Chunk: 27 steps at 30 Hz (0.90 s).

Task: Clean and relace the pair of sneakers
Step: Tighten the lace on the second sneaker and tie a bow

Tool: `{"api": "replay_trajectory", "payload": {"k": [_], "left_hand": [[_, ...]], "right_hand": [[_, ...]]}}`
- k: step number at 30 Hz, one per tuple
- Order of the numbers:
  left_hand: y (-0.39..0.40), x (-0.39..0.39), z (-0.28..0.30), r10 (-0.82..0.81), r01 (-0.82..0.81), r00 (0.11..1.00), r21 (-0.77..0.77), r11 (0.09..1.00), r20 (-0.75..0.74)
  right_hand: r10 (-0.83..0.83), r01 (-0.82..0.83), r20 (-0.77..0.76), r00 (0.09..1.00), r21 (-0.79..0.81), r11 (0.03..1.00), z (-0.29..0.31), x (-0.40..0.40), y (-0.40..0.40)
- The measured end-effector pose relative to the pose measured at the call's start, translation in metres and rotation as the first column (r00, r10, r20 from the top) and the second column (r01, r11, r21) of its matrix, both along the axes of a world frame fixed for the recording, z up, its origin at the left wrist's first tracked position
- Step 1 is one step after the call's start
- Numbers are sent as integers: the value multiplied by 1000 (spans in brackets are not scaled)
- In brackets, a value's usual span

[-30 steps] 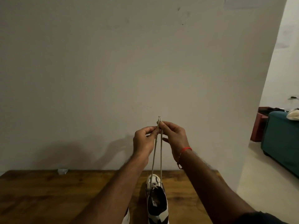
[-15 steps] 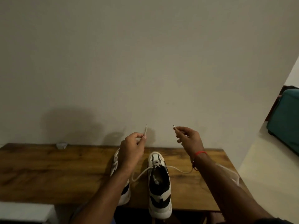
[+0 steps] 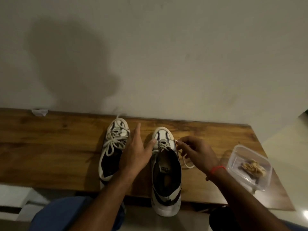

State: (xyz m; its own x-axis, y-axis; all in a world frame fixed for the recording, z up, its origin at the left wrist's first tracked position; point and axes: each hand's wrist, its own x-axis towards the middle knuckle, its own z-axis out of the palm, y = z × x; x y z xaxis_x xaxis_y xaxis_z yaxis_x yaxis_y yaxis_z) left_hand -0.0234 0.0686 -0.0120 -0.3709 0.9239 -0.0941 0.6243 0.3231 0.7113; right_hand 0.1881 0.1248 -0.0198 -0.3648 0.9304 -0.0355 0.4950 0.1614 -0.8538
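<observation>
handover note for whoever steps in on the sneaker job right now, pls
Left hand: open, fingers straight, thumb resting on the right sneaker near its toe.
Right hand: pinching the loose lace end beside that sneaker.
Left sneaker: laced and tied in a bow, on the wooden table.
Left to do: finish lacing the right sneaker; only its lowest eyelets look threaded.

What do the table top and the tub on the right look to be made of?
Table: looks like wood with a smooth brown finish; grain streaks and knots show, though it might be veneer. Tub: clear plastic by its look, see-through walls with soft glints; a crumpled tan wad inside, perhaps cloth, too blurred to tell.
</observation>
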Motion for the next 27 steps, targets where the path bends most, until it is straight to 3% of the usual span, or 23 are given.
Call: {"api": "replay_trajectory", "payload": {"k": [4,7,9,15,19,23,27], "left_hand": [[-9,4,-5,-113,87,966,-118,989,-233],[-12,3,-11,-185,144,971,-242,960,-153],[-13,3,-14,-188,160,976,-224,961,-112],[-11,5,-15,-181,165,977,-136,977,-110],[-10,0,-10,-175,195,979,-257,947,101],[-10,1,-8,-196,249,962,-309,918,191],[-9,2,-11,-180,255,953,-321,912,246]], "right_hand": [[280,-323,233,931,173,930,-6,-3,0],[389,-495,414,823,187,849,-9,-5,-5],[421,-547,473,774,164,821,-11,-7,-8],[470,-559,404,785,132,819,1,1,-3],[495,-550,355,793,69,832,-3,1,-3],[378,-388,192,906,16,922,-7,2,1],[274,-280,165,947,11,960,-15,-3,-1]]}}
